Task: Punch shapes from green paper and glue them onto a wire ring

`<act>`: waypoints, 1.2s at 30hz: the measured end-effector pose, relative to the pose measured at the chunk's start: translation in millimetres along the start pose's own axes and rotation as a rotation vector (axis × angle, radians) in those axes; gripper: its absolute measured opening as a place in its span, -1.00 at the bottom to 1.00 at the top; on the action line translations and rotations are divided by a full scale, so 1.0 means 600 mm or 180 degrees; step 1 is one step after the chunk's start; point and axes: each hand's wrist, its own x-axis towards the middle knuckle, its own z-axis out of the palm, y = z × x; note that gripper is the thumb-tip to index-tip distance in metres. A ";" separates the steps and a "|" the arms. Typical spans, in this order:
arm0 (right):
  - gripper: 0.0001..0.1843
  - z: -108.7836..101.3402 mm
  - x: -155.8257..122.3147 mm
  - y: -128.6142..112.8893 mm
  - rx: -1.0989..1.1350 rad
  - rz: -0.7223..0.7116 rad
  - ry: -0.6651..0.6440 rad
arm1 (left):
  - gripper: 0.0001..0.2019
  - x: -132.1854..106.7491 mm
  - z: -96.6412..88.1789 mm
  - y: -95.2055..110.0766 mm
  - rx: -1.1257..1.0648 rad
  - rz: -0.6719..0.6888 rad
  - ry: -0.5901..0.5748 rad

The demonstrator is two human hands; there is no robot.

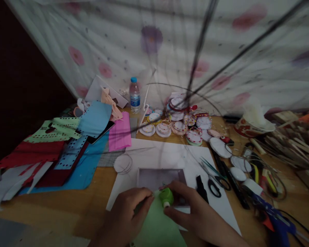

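My right hand (193, 212) is closed around a small green glue bottle (166, 197) with a white tip, tilted down onto a light green sheet of paper (159, 228). My left hand (127, 214) pinches the upper edge of that green sheet beside the bottle. Both hands rest near the front edge of a wooden table (67, 209), over a white sheet (170, 156) with a grey square (159, 176) on it.
Coloured paper scraps (67, 144) and a phone (101, 133) lie at the left. A water bottle (135, 94) and several round decorated discs (180, 121) stand at the back. Scissors (212, 176), markers, tape and a blue glue gun (275, 219) are at the right, wooden sticks (290, 140) further right.
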 end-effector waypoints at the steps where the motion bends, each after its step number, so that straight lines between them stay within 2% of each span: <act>1: -0.86 0.002 0.002 0.002 -0.0025 -0.0043 0.0014 | -0.81 0.000 0.002 0.000 0.0007 0.0013 -0.0008; 9: -0.84 0.005 0.022 0.006 0.0377 -0.0188 -0.0184 | -0.81 -0.002 0.007 -0.001 0.0020 0.0003 -0.0033; 16: -0.80 -0.002 0.024 0.003 0.0483 -0.0192 -0.0385 | -0.78 0.003 0.003 0.004 -0.0072 -0.0028 -0.0105; 20: -0.85 0.002 0.031 0.003 0.0473 -0.0295 -0.0364 | -0.78 0.003 0.002 0.005 -0.0052 -0.0024 -0.0099; 26: -0.76 0.004 0.041 0.009 0.0962 -0.0209 -0.0562 | -0.78 0.003 0.001 0.004 -0.0069 -0.0042 -0.0085; 36: -0.85 0.006 0.031 0.001 0.0707 -0.0395 -0.0217 | -0.78 0.002 0.005 0.009 -0.0115 -0.0045 -0.0122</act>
